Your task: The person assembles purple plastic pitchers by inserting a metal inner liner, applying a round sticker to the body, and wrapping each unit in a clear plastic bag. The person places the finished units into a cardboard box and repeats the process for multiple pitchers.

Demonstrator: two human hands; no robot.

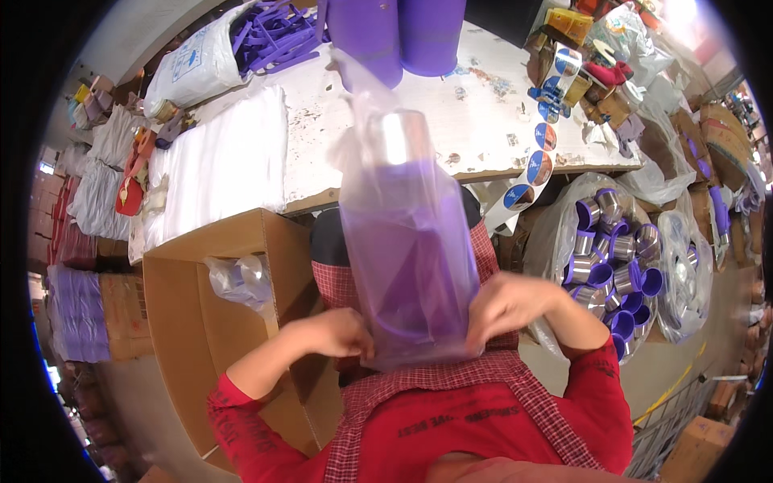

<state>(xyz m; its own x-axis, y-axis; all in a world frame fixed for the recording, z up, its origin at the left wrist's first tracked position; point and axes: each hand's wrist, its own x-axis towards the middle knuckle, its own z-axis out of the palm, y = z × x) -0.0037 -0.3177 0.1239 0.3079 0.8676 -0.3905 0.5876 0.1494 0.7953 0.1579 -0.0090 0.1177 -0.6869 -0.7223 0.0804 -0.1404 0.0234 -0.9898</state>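
Observation:
In front of my lap a purple flask with a shiny silver cap stands inside a clear plastic bag. The cap end points away from me, and loose film at that end flares up, blurred by motion. At the bag's near left corner, my left hand is closed on the film. My right hand pinches the near right corner. Some of the fingertips are blurred.
An open cardboard box holding a plastic-wrapped piece stands left. On the white table are flat white bags, purple straps, purple cylinders and a strip of round stickers. Right lies a sack of steel-and-purple cups.

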